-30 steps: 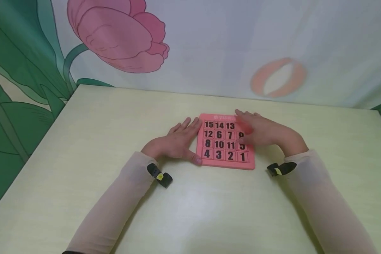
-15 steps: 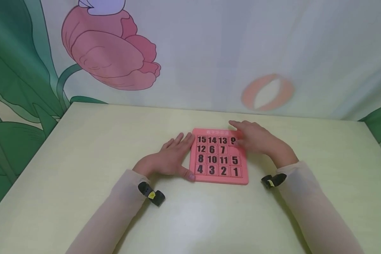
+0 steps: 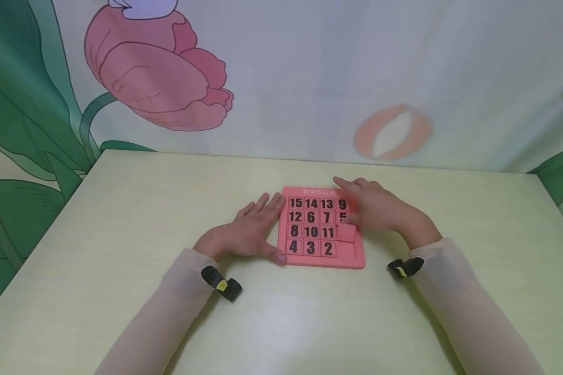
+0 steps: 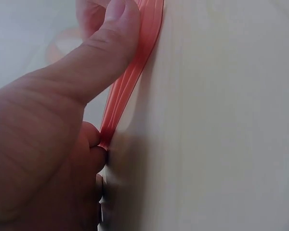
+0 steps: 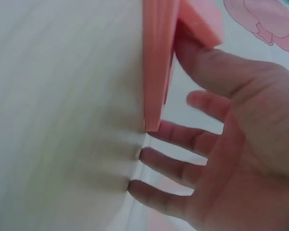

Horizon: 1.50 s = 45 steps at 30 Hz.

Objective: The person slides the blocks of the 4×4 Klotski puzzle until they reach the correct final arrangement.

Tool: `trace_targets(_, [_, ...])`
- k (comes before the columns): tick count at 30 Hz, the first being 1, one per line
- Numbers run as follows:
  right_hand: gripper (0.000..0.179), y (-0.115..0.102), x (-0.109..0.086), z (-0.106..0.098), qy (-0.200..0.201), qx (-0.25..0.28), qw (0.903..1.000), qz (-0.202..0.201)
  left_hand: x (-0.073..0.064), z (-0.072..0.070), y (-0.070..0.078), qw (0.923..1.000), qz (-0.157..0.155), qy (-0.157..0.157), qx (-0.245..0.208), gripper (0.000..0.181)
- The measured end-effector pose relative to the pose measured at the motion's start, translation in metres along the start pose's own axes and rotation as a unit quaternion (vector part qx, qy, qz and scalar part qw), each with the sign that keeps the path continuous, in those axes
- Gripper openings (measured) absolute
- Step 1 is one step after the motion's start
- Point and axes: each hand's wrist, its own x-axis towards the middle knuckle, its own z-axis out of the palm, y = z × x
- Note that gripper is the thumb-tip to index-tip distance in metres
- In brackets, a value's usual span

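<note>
A red sliding number puzzle (image 3: 310, 263) lies flat on the table, its tiles bearing black numbers. My left hand (image 3: 248, 232) rests along its left edge, fingers extended at the upper corner and thumb (image 4: 118, 43) near the lower corner. From the right side, my right hand (image 3: 380, 208) reaches over the frame with its fingers spread. In the right wrist view, the right thumb (image 5: 207, 67) touches a tile (image 5: 202, 21) tipped up out of the frame. That tile (image 3: 346, 233) sits in the right column, third row, its number face hidden. The bottom right slot shows bare.
The pale table (image 3: 169, 198) extends on all sides of the puzzle. Behind its far edge hangs a light cloth (image 3: 300, 94) printed with a pink flower (image 3: 159, 78) and green leaves. Each sleeve carries a black wrist strap (image 3: 221, 284).
The 9 has gone up to the top row and the 5 up to the second. The lowest right tile has left its slot and tilts in the third row. My left hand stays at the edge.
</note>
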Motion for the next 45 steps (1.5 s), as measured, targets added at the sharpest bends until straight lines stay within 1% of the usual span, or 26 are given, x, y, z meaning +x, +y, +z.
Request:
trace_targets(3, [0.085, 0.0, 0.001, 0.0, -0.005, 0.008, 0.9999, 0.003, 0.0, 0.001, -0.001, 1.0, -0.001, -0.001, -0.001, 0.132])
trace_targets(6, [0.087, 0.0, 0.0, 0.0, -0.022, 0.024, 0.9995, 0.001, 0.0, 0.001, -0.001, 1.0, -0.002, -0.001, 0.0, 0.132])
trace_targets(9, [0.093, 0.001, -0.002, 0.0, -0.048, 0.041, 0.998, 0.001, 0.0, 0.001, -0.001, 1.0, -0.003, -0.002, 0.0, 0.132])
trace_targets(13, [0.103, 0.001, -0.005, 0.0, -0.083, 0.056, 0.9949, 0.011, 0.0, 0.002, -0.002, 1.0, -0.004, -0.003, -0.002, 0.132])
trace_targets(16, [0.114, -0.001, -0.007, 0.002, -0.097, 0.046, 0.9939, 0.021, 0.001, 0.002, -0.002, 1.0, -0.004, -0.002, -0.002, 0.132])
trace_targets(19, [0.122, -0.005, -0.007, 0.003, -0.1, 0.026, 0.9942, 0.029, 0.001, 0.001, -0.002, 1.0, -0.005, -0.003, 0.0, 0.132])
trace_targets(22, [0.124, -0.009, -0.007, 0.002, -0.1, 0.01, 0.9944, 0.033, 0.001, 0.0, -0.002, 1.0, -0.007, -0.004, 0.001, 0.132])
trace_targets(27, [0.118, -0.009, -0.005, -0.001, -0.1, 0.007, 0.9944, 0.033, 0.001, 0.0, -0.004, 0.9999, -0.008, 0.001, -0.006, 0.132])
trace_targets(33, [0.109, -0.011, -0.004, -0.003, -0.091, 0.025, 0.9949, 0.038, 0.001, 0.002, -0.006, 0.9999, -0.01, 0.003, -0.009, 0.131])
trace_targets(35, [0.103, -0.014, -0.005, -0.004, -0.08, 0.021, 0.9957, 0.042, 0.001, 0.002, -0.005, 0.9999, -0.009, 0.003, -0.009, 0.131])
trace_targets(37, [0.092, -0.019, -0.009, -0.004, -0.059, 0.012, 0.9975, 0.038, 0.002, 0.002, -0.005, 0.9999, -0.006, 0.003, -0.009, 0.131])
trace_targets(39, [0.075, -0.025, -0.015, -0.003, -0.033, -0.004, 0.9989, 0.033, 0.002, 0.002, -0.004, 1.0, -0.004, 0.001, -0.006, 0.131])
trace_targets(41, [0.052, -0.032, -0.021, 0.0, -0.014, -0.026, 0.9992, 0.026, 0.002, 0.001, -0.003, 1.0, -0.003, 0.0, -0.004, 0.132])
trace_targets(43, [0.032, -0.038, -0.025, 0.003, -0.01, -0.043, 0.9987, 0.026, 0.002, 0.0, -0.002, 1.0, -0.003, -0.002, -0.001, 0.132])
trace_targets(45, [0.023, -0.042, -0.028, 0.007, -0.017, -0.054, 0.9982, 0.019, 0.001, 0.0, -0.001, 1.0, -0.006, -0.004, 0.0, 0.132])
